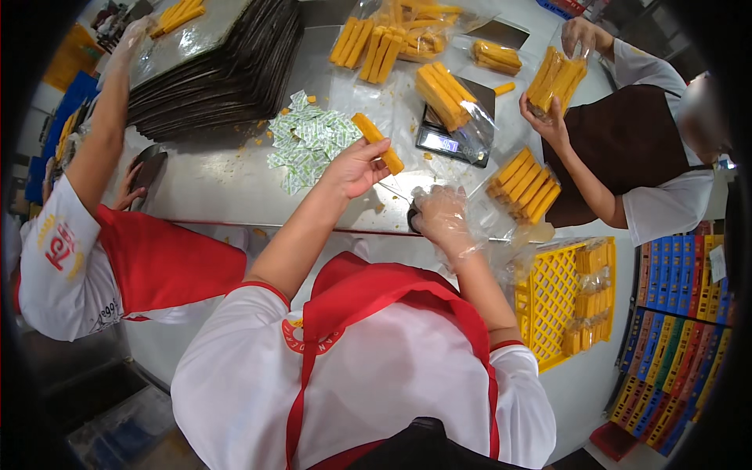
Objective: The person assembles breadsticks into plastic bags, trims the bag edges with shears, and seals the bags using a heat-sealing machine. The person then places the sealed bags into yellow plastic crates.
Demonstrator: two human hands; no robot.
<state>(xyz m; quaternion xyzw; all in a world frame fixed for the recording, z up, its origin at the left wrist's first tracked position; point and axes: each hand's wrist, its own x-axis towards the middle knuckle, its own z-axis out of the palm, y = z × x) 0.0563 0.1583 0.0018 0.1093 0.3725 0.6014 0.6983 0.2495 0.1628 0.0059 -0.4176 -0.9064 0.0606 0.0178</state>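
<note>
Bare, my left hand [359, 167] pinches a yellow baked stick [376, 141] between thumb and fingers above the metal table. My right hand [443, 214] wears a clear plastic glove and is closed around a black-handled tool [413, 216] at the table's front edge. Thin metal shows ahead of that handle; the fingers hide much of the rest. Left of the stick lies a heap of small green-and-white sachets [311, 144]. Beyond my right hand, a digital scale [437, 141] carries an open clear bag of sticks [443, 97]. Another bagged pack [524, 187] lies to its right.
Dark baking trays [223, 82] are stacked at the left, by a co-worker's gloved arm [111, 111]. At right, another person's hands hold a bagged pack [557, 82]. More packs [370, 50] lie at the back. A yellow crate [546, 311] holding packs stands below right.
</note>
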